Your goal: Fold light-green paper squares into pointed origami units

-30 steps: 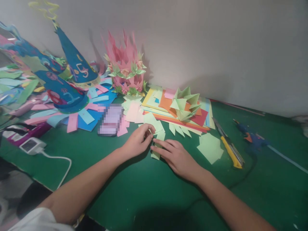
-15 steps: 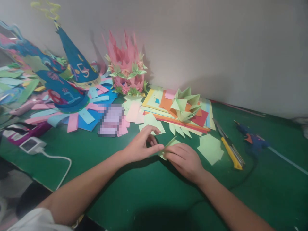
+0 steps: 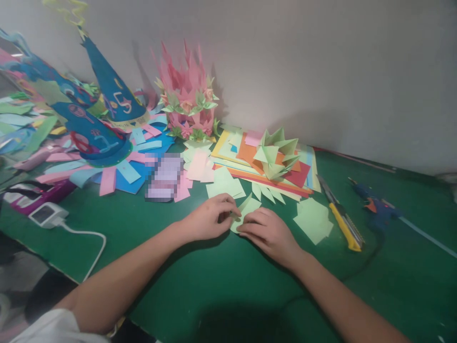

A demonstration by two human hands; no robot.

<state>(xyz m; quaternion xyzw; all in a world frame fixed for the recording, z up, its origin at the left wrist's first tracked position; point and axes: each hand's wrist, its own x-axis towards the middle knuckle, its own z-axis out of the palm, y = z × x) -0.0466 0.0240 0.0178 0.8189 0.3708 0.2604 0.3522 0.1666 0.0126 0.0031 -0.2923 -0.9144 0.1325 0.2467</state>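
Between my two hands is a small light-green paper piece (image 3: 246,208), partly folded, with one edge standing up. The fingers of my left hand (image 3: 214,216) pinch its left side. My right hand (image 3: 269,233) grips its lower right edge, fingers bent together. Just beyond lie loose light-green paper squares (image 3: 223,183) and several cut green leaf shapes (image 3: 269,193). To the right of my right hand rests a pile of light-green paper squares (image 3: 313,220).
A yellow utility knife (image 3: 344,224) and a blue glue gun (image 3: 382,209) lie on the right. A folded green paper crown (image 3: 274,155) sits on coloured sheets (image 3: 228,150). Behind stand a pink paper crown (image 3: 187,102) and blue cone hats (image 3: 110,85). A white charger (image 3: 48,216) is at left.
My left hand has come down onto the green paper and closed on its left side. The paper has turned and lies flatter, and my right hand has shifted slightly left.
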